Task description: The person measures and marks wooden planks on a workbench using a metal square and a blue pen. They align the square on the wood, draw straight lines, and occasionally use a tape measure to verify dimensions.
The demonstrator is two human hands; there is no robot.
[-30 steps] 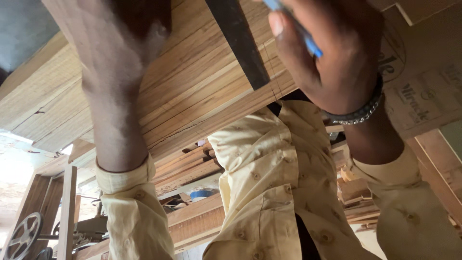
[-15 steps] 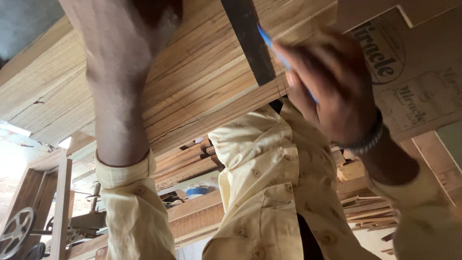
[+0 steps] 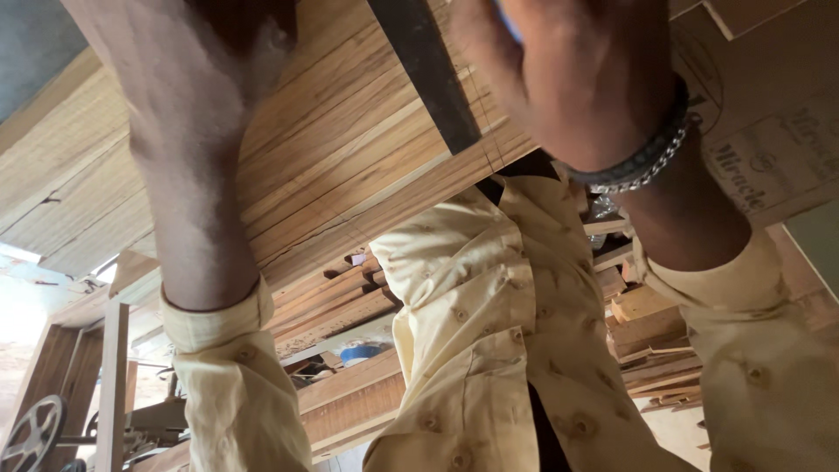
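Near the close edge of the laminated wooden board (image 3: 350, 149), which fills the upper left of the head view, a dark flat straightedge (image 3: 426, 74) lies across the strips of wood and runs down to that edge. On the right, the right hand (image 3: 577, 74) is curled over the board just beside the straightedge, its fingers closed around a blue pen (image 3: 509, 24), of which only a small bit shows at the top of the frame; where its tip meets the wood cannot be seen. A beaded metal bracelet (image 3: 642, 162) circles that wrist above a pale yellow cuff. On the left, the left hand (image 3: 236, 39) rests on the board, mostly cut off by the top of the picture, so whether its fingers are spread or pressed flat cannot be told; only the wrist and forearm show clearly, coming out of a pale yellow sleeve (image 3: 232, 376). Thin pencil lines cross the board near its close edge. Below the board, the person's pale yellow shirt (image 3: 498, 350) fills the middle, with stacked timber (image 3: 341, 301) behind it and a spoked metal wheel (image 3: 31, 433) at the lower left corner.
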